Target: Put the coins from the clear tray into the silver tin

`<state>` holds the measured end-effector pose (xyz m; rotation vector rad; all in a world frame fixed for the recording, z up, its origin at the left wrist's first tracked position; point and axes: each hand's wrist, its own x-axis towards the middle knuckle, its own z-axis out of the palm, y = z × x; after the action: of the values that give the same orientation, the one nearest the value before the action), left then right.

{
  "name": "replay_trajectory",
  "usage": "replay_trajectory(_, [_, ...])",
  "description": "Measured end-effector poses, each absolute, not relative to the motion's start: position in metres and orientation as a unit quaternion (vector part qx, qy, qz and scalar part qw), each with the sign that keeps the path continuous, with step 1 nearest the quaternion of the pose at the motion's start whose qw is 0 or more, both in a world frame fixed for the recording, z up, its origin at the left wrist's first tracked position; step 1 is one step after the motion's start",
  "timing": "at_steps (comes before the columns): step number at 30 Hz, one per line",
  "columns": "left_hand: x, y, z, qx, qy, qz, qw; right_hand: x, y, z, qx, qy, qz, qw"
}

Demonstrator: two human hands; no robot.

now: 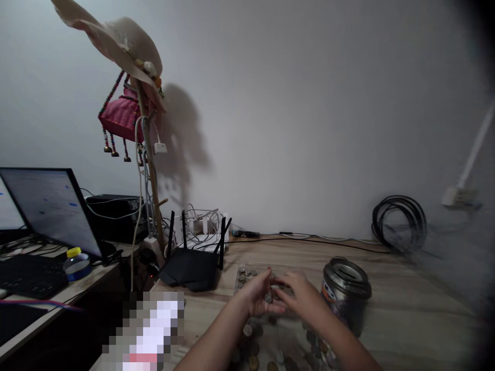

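Observation:
My left hand (260,292) is turned palm up and cupped, with at least one silvery coin (268,297) in it. Over that palm, the bent fingers of my right hand (297,292) reach in from the right, closed together by the coins; what they pinch is too small to make out. Beyond my left hand, several coins (242,279) lie on a clear plastic sheet or tray. Many loose coins (253,362) are scattered under my forearms, some silvery and some brassy. Right of my right hand stands a metallic money tin (344,293) with a slotted lid.
A black router (191,268) with upright antennas sits left of the coins. White cabled devices (204,226) stand behind it. A black cable coil (400,224) leans at the back right. Left are a monitor (50,206), a yellow-capped bottle (76,265) and a hat stand (152,190).

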<state>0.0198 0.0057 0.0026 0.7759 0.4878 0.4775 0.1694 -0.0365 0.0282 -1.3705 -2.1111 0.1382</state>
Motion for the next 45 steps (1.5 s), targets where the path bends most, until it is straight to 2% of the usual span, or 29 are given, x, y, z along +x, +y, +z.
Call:
replay_trajectory(3, [0.021, 0.006, 0.002, 0.358, 0.250, 0.257, 0.862, 0.159, -0.034, 0.017, -0.526, -0.798, 0.085, 0.282])
replay_trajectory(8, [0.022, 0.006, 0.003, 0.361, 0.230, 0.250, 0.868, 0.160, -0.038, 0.025, -0.506, -0.788, 0.106, 0.335])
replay_trajectory(11, [0.019, 0.007, 0.002, 0.361, 0.206, 0.254, 0.873, 0.181, -0.042, 0.041, -0.526, -0.746, 0.024, 0.408])
replay_trajectory(14, [0.016, 0.008, 0.002, 0.340, 0.206, 0.291, 0.870, 0.223, -0.043, 0.056, -0.576, -0.635, -0.137, 0.497])
replay_trajectory(16, [0.015, 0.008, 0.003, 0.321, 0.225, 0.319, 0.863, 0.254, -0.042, 0.061, -0.630, -0.579, -0.185, 0.484])
replay_trajectory(21, [0.014, 0.007, 0.005, 0.287, 0.260, 0.380, 0.840, 0.298, -0.032, 0.056, -0.693, -0.597, -0.077, 0.395])
replay_trajectory(28, [0.015, 0.010, 0.003, 0.279, 0.271, 0.378, 0.840, 0.304, -0.029, 0.051, -0.687, -0.613, -0.062, 0.386])
replay_trajectory(30, [0.015, 0.011, 0.002, 0.276, 0.268, 0.378, 0.842, 0.300, -0.032, 0.054, -0.682, -0.606, -0.110, 0.393])
replay_trajectory(33, [0.015, 0.010, 0.003, 0.271, 0.259, 0.375, 0.848, 0.275, -0.038, 0.060, -0.630, -0.584, -0.227, 0.458])
replay_trajectory(35, [0.015, 0.007, 0.005, 0.270, 0.250, 0.374, 0.851, 0.247, -0.041, 0.060, -0.573, -0.614, -0.226, 0.493])
replay_trajectory(37, [0.016, 0.005, 0.007, 0.271, 0.247, 0.374, 0.852, 0.214, -0.044, 0.056, -0.523, -0.701, -0.137, 0.466])
replay_trajectory(40, [0.016, 0.006, 0.008, 0.285, 0.246, 0.354, 0.856, 0.171, -0.047, 0.043, -0.458, -0.829, 0.004, 0.319])
replay_trajectory(42, [0.016, 0.008, 0.007, 0.297, 0.251, 0.323, 0.863, 0.153, -0.048, 0.033, -0.434, -0.864, 0.049, 0.250])
replay_trajectory(45, [0.018, 0.009, 0.006, 0.303, 0.237, 0.299, 0.873, 0.144, -0.047, 0.024, -0.436, -0.866, 0.061, 0.235])
